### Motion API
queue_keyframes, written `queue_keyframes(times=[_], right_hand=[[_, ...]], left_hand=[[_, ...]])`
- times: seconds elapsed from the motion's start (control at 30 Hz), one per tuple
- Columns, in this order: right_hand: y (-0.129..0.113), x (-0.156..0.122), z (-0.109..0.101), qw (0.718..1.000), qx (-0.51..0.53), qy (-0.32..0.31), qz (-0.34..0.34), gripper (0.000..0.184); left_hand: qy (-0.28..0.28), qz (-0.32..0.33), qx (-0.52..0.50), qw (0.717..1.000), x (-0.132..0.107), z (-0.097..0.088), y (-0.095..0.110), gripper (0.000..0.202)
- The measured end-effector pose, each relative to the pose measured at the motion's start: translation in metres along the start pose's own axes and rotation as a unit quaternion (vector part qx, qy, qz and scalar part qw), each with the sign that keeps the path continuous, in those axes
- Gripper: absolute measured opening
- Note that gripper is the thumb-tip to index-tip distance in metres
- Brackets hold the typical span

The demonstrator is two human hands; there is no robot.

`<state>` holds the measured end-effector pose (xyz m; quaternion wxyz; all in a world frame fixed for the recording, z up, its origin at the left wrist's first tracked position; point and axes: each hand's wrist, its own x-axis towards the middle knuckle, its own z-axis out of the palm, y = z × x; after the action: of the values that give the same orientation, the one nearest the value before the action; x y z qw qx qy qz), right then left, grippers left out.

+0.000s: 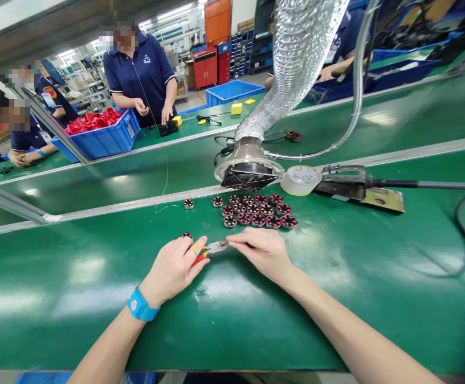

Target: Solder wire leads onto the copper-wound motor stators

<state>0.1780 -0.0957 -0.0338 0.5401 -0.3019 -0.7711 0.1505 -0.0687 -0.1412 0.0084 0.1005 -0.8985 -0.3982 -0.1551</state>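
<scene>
Pliers (217, 246) sit in your left hand (172, 269), on your side of the fan (249, 178), with their nose pointing to the right. Your left fingers are clamped around the red and orange handles, and a tan wrap (193, 249) circles one of them. Your right hand (262, 253) is also on your side of the fan; its thumb and forefinger are together at the tip of the pliers, but you cannot tell from here what, if anything, is pinched between them. A blue band (142, 305) goes round your left wrist.

Just in front of the fan, coils (257, 220) stand close together in rows on the green bench (76, 330), with pink and copper windings. One coil (188, 203) sits apart, left of the fan, and another (186, 235) shows partly behind your left hand. Just right of the fan you have a tape roll (301, 180) on its side, with a block (384, 200) beyond it. A silver duct (296, 58) rises from the fan. Beyond the fan, to the left, a co-worker (138, 69) stands near a blue bin (104, 137) of red parts (92, 121).
</scene>
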Motion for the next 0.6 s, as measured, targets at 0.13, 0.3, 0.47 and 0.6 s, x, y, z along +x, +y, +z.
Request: queue_keyframes(times=[0.13, 0.3, 0.47, 0.6], right_hand=[[-0.0010, 0.0013, -0.0005, 1.000, 0.004, 0.013, -0.020, 0.016], [-0.0026, 0.0019, -0.0008, 0.999, 0.017, 0.020, -0.029, 0.013], [-0.0062, 0.0038, 0.0009, 0.999, 0.037, 0.025, -0.015, 0.013], [-0.0091, 0.0056, 0.0008, 0.998, 0.044, 0.046, 0.024, 0.011]], left_hand=[[0.014, 0.010, 0.011, 1.000, 0.0003, -0.0001, 0.0014, 0.042], [0.018, 0.019, 0.016, 1.000, -0.0001, -0.0020, 0.0030, 0.041], [0.048, 0.027, 0.012, 0.998, -0.0016, -0.0059, 0.0045, 0.041], [0.105, 0.014, -0.026, 0.994, -0.0021, -0.0082, 0.0036, 0.045]])
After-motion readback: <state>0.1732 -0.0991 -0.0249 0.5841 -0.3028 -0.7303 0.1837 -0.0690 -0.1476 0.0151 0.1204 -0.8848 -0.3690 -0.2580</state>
